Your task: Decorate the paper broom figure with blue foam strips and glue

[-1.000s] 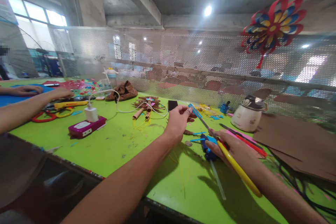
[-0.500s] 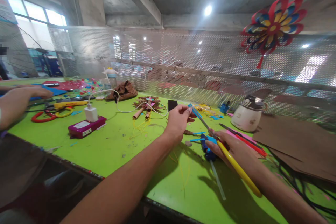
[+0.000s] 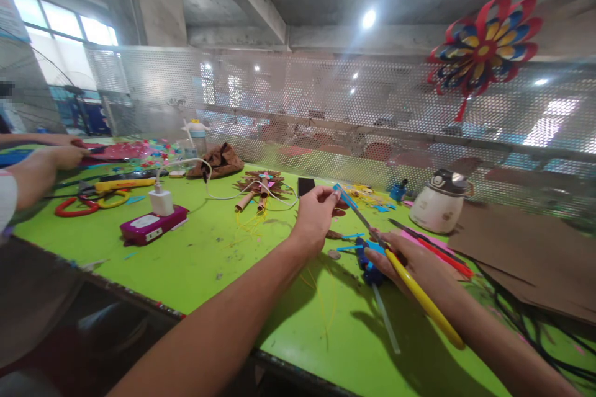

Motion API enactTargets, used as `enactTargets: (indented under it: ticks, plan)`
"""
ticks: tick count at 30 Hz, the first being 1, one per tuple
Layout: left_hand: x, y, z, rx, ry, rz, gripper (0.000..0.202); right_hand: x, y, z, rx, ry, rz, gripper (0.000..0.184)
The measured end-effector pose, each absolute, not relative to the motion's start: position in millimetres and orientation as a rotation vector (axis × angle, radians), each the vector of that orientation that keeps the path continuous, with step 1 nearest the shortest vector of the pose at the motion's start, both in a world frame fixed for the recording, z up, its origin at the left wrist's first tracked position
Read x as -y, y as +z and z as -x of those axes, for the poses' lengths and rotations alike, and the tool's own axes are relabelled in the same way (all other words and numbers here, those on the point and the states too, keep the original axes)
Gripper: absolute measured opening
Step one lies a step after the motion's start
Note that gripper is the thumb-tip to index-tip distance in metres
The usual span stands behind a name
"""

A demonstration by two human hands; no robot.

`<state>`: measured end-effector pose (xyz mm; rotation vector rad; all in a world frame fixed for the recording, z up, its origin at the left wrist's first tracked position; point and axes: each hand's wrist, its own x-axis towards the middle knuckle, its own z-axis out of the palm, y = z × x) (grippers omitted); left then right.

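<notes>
My left hand (image 3: 319,214) pinches a narrow blue strip (image 3: 347,197), apparently paper, above the table. My right hand (image 3: 405,257) is closed on a long yellow-handled tool (image 3: 426,301) with a thin metal blade; its tip meets the strip. Whether the tool is scissors or tweezers I cannot tell. Below my right hand lies a dark blue glue gun (image 3: 371,274), partly hidden, with a clear glue stick (image 3: 386,319) poking out behind. Thin blue strips (image 3: 350,248) lie beside it. Further back sits a brown spiky cardboard figure (image 3: 263,185) with rolled tubes and yellow threads.
A purple power strip (image 3: 153,224) with a white charger and cable stands left of centre. Scissors (image 3: 79,206) and a yellow cutter (image 3: 125,185) lie beyond. At right are a jug (image 3: 437,201), a red-handled tool (image 3: 444,255) and cardboard sheets (image 3: 526,254). A co-worker's hands (image 3: 60,158) are at far left.
At far left the co-worker's hands have shifted, and a second hand now shows, with dark red material near them. My own hands, the strip and the tool look almost unmoved.
</notes>
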<state>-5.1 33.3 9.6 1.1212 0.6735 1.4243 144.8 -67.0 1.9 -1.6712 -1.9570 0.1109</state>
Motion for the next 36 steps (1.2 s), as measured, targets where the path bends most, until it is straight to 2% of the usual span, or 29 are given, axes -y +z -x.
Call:
enactTargets:
  ticks: [26, 36]
  plan:
    - [-33.8, 9.5, 7.2, -0.672, 1.375, -1.101, 0.013, 69.5, 6.9, -140.7, 1.960, 0.124, 1.714, 0.038]
    - [-35.5, 7.7, 7.3, -0.654, 1.366, -1.098, 0.007, 67.9, 6.9, -140.4, 1.966, 0.161, 1.710, 0.041]
